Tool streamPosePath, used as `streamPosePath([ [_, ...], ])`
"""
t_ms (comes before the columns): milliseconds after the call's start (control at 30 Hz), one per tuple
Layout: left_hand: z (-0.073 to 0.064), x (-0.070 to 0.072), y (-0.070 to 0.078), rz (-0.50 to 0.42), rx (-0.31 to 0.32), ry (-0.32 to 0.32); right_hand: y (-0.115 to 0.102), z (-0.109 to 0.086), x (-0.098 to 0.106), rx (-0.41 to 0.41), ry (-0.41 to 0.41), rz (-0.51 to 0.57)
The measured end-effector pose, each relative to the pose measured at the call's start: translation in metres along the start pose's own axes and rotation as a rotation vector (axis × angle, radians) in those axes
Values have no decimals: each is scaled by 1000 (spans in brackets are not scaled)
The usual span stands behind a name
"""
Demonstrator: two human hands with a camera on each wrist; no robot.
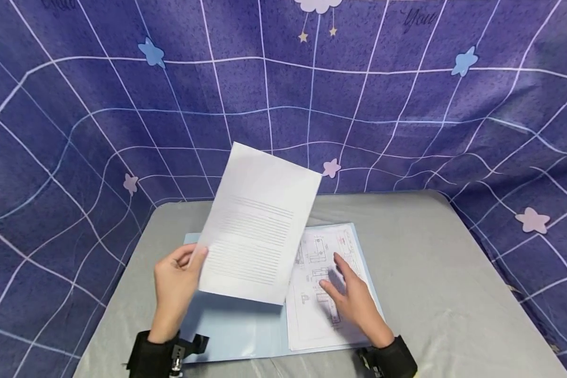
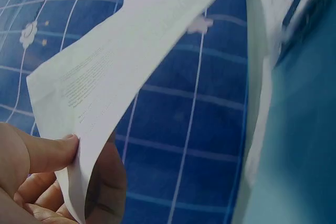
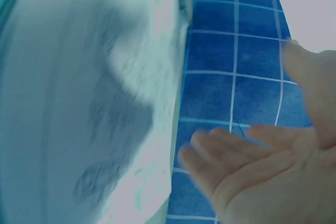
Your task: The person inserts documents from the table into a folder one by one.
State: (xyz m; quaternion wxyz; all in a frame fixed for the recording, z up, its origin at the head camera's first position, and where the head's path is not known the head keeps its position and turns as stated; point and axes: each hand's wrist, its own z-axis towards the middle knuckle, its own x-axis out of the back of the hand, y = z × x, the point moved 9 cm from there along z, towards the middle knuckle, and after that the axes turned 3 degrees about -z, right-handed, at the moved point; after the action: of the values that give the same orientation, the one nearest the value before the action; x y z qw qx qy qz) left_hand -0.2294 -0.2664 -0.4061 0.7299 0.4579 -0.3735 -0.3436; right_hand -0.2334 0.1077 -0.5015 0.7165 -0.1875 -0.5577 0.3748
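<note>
A printed sheet of paper (image 1: 260,226) is raised and tilted above a light blue folder (image 1: 238,331). My left hand (image 1: 177,286) pinches the sheet at its lower left corner; in the left wrist view the thumb presses on the printed face of the paper (image 2: 100,82). Open on the table, the folder has a sheet with technical drawings (image 1: 312,325) on its right side. Over that drawing sheet hovers my right hand (image 1: 356,302), fingers spread and holding nothing. The right wrist view shows the same hand (image 3: 268,182) with its palm in sight.
A grey cloth covers the table (image 1: 434,283) under the folder. Behind it and at both sides hangs a purple-blue curtain (image 1: 283,89) with a grid of lines and stars. Each wrist wears a black band (image 1: 394,359).
</note>
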Motion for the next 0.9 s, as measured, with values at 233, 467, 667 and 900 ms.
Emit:
streamPosePath([
  [233, -26, -37, -18, -112, 139, -93, -14, 11, 2, -125, -14, 441],
  [467, -43, -57, -31, -151, 215, -159, -13, 10, 5, -251, 68, 534],
  [667, -48, -65, -32, -163, 234, -186, -25, 6, 18, -261, 132, 514],
  [900, -53, -75, -34, -174, 249, -238, 7, 3, 12, -288, 192, 531],
])
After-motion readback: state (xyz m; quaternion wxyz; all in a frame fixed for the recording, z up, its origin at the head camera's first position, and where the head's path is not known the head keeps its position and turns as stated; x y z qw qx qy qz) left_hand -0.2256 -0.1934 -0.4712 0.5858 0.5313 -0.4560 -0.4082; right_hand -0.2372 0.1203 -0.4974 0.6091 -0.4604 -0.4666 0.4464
